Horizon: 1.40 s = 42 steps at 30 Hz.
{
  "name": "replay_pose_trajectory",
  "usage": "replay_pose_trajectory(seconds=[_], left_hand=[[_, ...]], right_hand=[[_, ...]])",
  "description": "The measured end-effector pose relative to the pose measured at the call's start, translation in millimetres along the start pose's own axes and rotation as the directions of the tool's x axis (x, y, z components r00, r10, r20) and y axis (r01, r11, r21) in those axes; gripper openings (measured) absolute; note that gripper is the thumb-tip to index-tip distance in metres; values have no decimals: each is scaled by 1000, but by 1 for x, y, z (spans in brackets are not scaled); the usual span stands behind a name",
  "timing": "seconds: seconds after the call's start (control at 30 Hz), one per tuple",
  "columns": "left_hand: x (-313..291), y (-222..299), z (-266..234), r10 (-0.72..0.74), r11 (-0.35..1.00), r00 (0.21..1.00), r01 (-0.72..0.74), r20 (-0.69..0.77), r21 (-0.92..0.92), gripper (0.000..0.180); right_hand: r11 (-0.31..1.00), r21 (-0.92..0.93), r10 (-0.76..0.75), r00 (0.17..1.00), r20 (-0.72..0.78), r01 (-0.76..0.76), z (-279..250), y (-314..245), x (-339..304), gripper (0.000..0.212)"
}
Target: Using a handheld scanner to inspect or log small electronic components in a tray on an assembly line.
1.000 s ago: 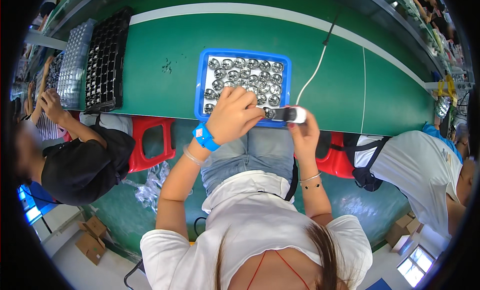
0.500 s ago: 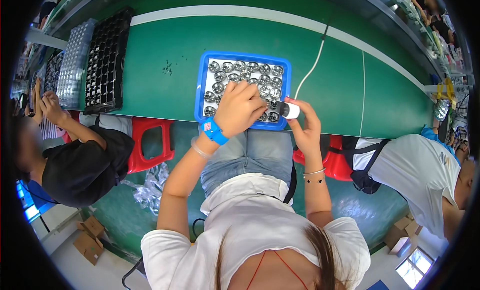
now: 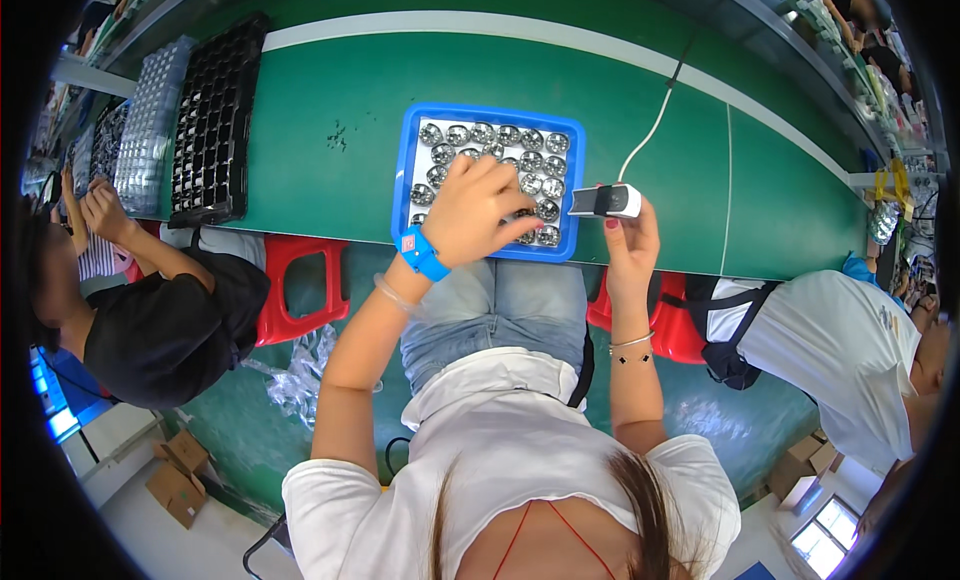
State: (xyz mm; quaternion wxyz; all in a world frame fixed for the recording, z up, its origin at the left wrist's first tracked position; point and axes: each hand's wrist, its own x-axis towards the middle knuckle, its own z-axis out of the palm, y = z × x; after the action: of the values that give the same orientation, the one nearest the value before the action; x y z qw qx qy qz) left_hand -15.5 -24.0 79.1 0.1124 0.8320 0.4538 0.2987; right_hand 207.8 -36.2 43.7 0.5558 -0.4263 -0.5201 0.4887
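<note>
White corded device [image 3: 622, 201] has shifted right since the last frame, now at the right rim of the blue tray [image 3: 402, 175], held in the right hand [image 3: 632, 245]. Left hand [image 3: 468, 208] is over the shiny round parts [image 3: 532, 162]; can't tell if it's grasping one.

A big green table [image 3: 320, 180] is at 12 o'clock. One red stool [image 3: 275, 322] is at 9 o'clock, another red stool [image 3: 676, 332] at 3. The shiny green floor [image 3: 710, 410] and a bright window [image 3: 828, 538] are at 4 o'clock.
</note>
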Motion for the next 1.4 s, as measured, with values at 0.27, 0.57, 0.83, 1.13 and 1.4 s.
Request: replay_pose_trajectory(seconds=[0.27, 0.57, 0.83, 1.13, 1.4], left_hand=[[22, -27, 7, 87, 987, 995, -93, 45, 130, 7], [20, -16, 8, 109, 993, 994, -109, 8, 54, 10], [18, -9, 1, 74, 997, 996, -75, -50, -17, 11], [19, -23, 14, 95, 990, 995, -96, 13, 103, 10], [31, -32, 17, 5, 995, 999, 1, -50, 101, 9]], right_hand=[[1000, -22, -18, 999, 37, 19, 3, 4, 5, 37], [915, -366, -104, 976, 189, 169, 16, -5, 18, 29], [967, -229, -76, 982, 173, 115, 16, 7, 16, 34], [998, 49, -37, 995, -95, 42, 12, 3, 24, 37], [967, -215, -107, 984, 142, 136, 13, 4, 41, 33]])
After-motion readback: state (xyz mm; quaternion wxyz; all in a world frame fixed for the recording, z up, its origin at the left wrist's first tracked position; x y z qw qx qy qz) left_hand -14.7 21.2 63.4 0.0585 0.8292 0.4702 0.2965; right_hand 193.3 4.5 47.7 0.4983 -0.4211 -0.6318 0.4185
